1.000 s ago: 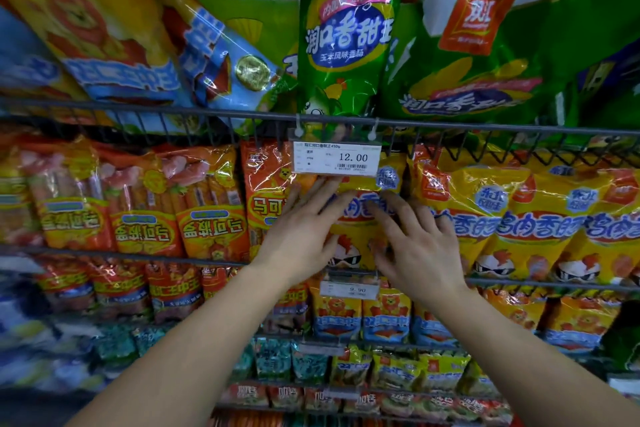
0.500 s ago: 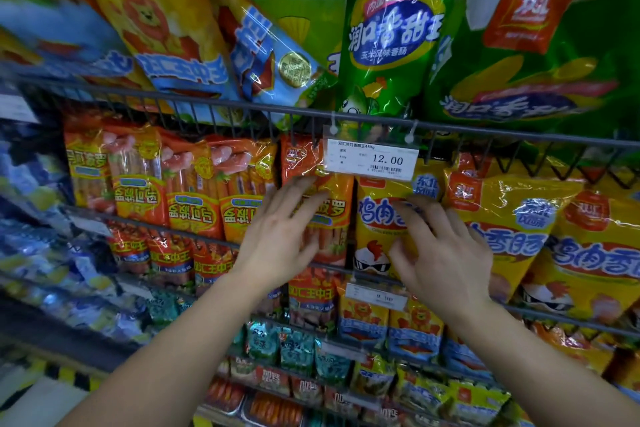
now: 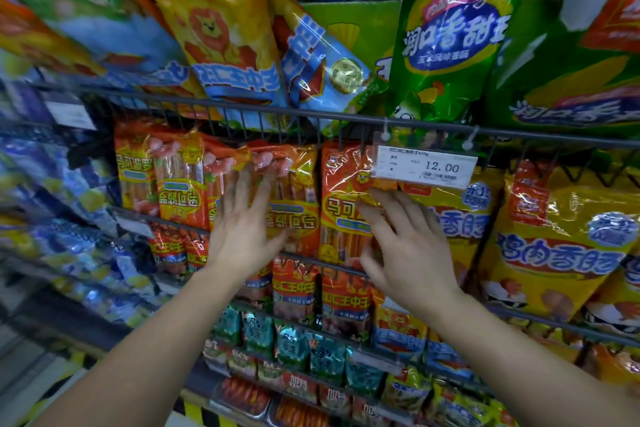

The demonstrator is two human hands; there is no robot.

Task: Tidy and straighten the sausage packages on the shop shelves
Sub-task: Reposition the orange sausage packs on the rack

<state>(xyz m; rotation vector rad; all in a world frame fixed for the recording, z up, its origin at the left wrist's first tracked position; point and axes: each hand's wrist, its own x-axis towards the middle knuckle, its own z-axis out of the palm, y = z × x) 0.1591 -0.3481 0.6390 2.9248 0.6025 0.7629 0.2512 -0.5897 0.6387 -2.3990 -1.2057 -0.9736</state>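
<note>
A row of orange sausage packages (image 3: 180,184) stands on the middle wire shelf. My left hand (image 3: 242,222) lies flat, fingers spread, against an upside-down orange package (image 3: 294,204). Beside it, my right hand (image 3: 405,243) has straight fingers touching an upright orange package (image 3: 343,194). Yellow chicken sausage packages (image 3: 554,239) stand to the right of that hand. Both hands hold nothing.
A wire shelf rail (image 3: 242,107) with a 12.00 price tag (image 3: 426,166) runs above the hands. Big green (image 3: 446,35) and orange-blue bags (image 3: 221,28) lean on the upper shelf. Lower shelves carry smaller red (image 3: 294,291) and teal packs (image 3: 291,343).
Both hands have moved left along the shelf, from the yellow package under the price tag to the orange packages. The view has turned left too.
</note>
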